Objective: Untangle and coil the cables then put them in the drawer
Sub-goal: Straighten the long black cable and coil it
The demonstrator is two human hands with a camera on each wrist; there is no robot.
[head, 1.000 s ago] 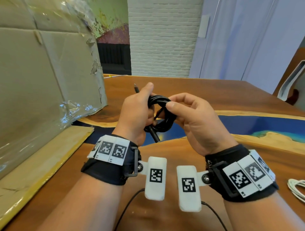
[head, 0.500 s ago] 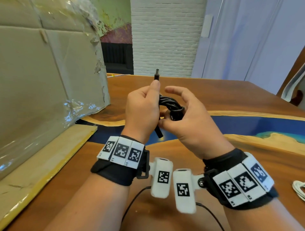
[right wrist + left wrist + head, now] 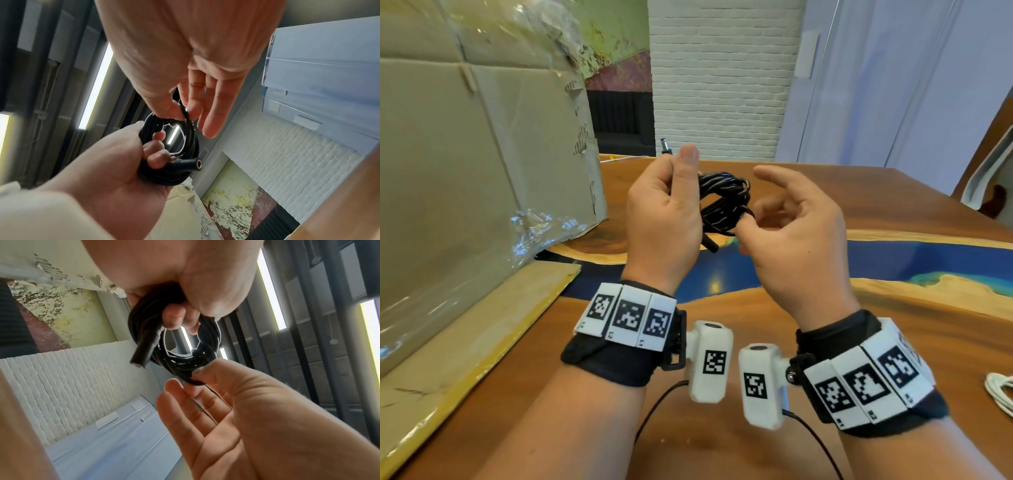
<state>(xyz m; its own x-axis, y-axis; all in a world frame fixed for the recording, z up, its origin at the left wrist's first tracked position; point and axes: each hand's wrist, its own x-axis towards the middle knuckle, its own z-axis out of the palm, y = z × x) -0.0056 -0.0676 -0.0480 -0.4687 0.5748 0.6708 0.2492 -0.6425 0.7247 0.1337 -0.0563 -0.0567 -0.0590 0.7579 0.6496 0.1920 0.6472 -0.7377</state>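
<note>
Wood-and-resin table (image 3: pixel 893 308) below. Coiling step nearly done: black cable coil (image 3: pixel 726 202) gripped in left hand (image 3: pixel 661 219), right hand (image 3: pixel 794 240) pinching one strand. Next, tucking the loose end; drawer unseen.

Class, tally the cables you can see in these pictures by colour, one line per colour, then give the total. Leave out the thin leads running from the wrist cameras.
Black cable, coiled, held in the left hand, right hand pinching a strand: 1
White cable, on the table at the right edge: 1
Total: 2
</note>
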